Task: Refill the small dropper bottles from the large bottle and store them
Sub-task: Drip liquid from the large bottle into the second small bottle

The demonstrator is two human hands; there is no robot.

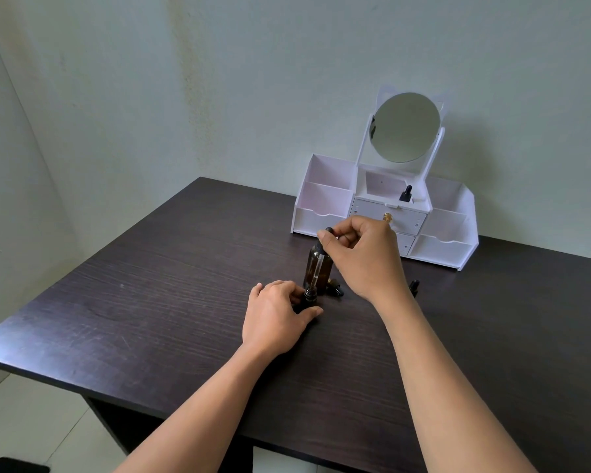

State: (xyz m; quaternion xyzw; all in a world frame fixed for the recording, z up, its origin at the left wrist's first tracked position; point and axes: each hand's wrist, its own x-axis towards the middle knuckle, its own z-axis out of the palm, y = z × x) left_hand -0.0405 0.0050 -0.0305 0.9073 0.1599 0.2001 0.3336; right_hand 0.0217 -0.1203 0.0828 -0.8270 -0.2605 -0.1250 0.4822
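Right grip: the right hand (362, 257) pinches the black bulb of the dropper (316, 268) between thumb and fingertips, the other fingers curled in.
Left grip: the left hand (275, 315) is wrapped round the small bottle (310, 297), thumb on the near side and fingers on the far side, pinning it upright on the bench (151, 302).
Dropper axis: long axis close to upright with a slight lean. The bulb is up top and to the right, and the glass tip points down and left.
Dropper tip: right at the small bottle's open mouth. I cannot tell how far in it goes.
Small bottle: dark, with only the neck and rim showing above the left hand, mouth facing up, near the middle of the bench.
Large bottle (323, 268): amber and upright, just behind the small bottle. The glass tube crosses in front of it and the right hand covers its top.
Loose pieces: a dark piece (335, 289) lies on the bench just right of the large bottle's base. Another black top (414, 285) peeks out past the right forearm.
Organizer (321, 199): white, at the back of the bench against the wall, with a round mirror (405, 128) on top and a gold knob (388, 217) on its drawer.
Stored bottle (406, 194): capped and upright in the organizer's centre compartment, bulb pointing up.
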